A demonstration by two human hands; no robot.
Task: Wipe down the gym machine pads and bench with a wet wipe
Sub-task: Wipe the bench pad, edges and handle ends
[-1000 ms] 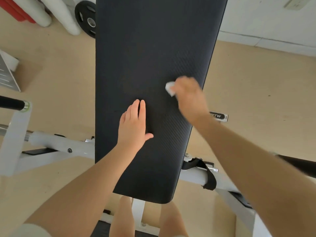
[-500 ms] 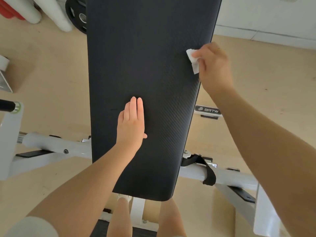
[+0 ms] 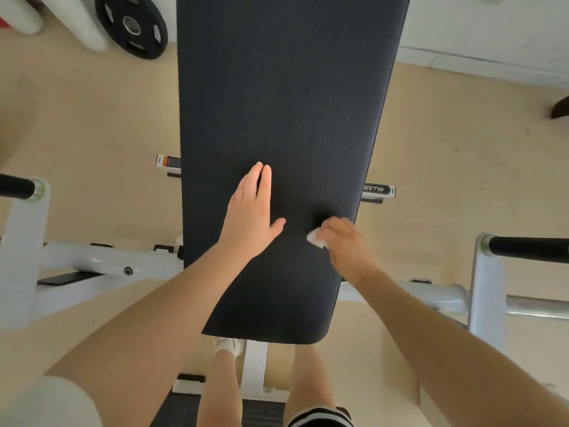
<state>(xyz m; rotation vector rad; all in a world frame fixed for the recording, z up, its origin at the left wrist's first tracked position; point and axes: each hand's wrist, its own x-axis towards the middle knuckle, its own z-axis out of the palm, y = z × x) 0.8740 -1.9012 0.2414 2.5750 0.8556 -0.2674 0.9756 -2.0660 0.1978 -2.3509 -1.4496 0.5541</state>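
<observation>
A long black textured bench pad [image 3: 286,103] runs from the top of the view down to my legs. My left hand [image 3: 251,215] lies flat on its middle, fingers together, holding nothing. My right hand [image 3: 346,241] is closed on a small white wet wipe [image 3: 315,241] and presses it onto the pad near the right edge, close beside my left thumb. The right hand is blurred by motion.
The white machine frame [image 3: 92,261] spreads left and right under the pad, with black-gripped handles at the left [image 3: 15,187] and right [image 3: 529,249]. A black weight plate [image 3: 132,26] leans at the top left. Tan floor lies on both sides; my legs stand below the pad.
My right hand swept the wipe from the pad's upper right edge down toward me, ending next to my left hand. The left hand stayed flat on the pad.
</observation>
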